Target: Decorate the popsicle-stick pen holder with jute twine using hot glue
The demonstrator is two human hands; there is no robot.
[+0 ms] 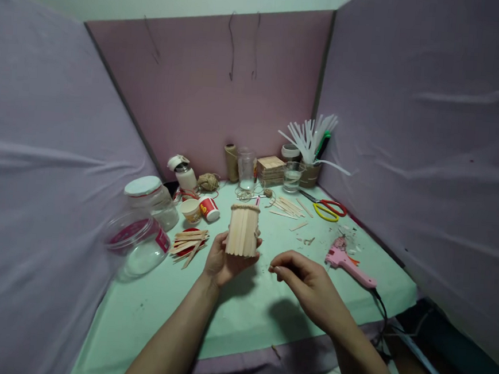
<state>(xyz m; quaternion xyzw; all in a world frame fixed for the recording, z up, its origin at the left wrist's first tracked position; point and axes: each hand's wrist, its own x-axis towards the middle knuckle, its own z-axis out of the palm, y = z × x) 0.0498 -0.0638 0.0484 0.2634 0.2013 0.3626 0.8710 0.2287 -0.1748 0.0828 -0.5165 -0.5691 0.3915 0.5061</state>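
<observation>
Stick-covered cylinder (242, 232), its pale flat sticks standing side by side below a rope-like band at the top edge, is held up over the middle of the green-covered counter (148, 317). The left hand (221, 262) cradles it from below and behind, fingers wrapped around its far side. At four o'clock from it, the right hand (306, 281) is apart from it, thumb and fingertips pressed together; I cannot tell whether anything small sits between them.

Taking the cylinder as the dial's centre, a pink glue gun (349, 264) lies at three o'clock, scissors (329, 208) between two and three, and thin sticks (289, 206) at two. A red paper cup (210, 208) lies tipped at ten, with piled flat sticks (190, 243) between eight and nine.
</observation>
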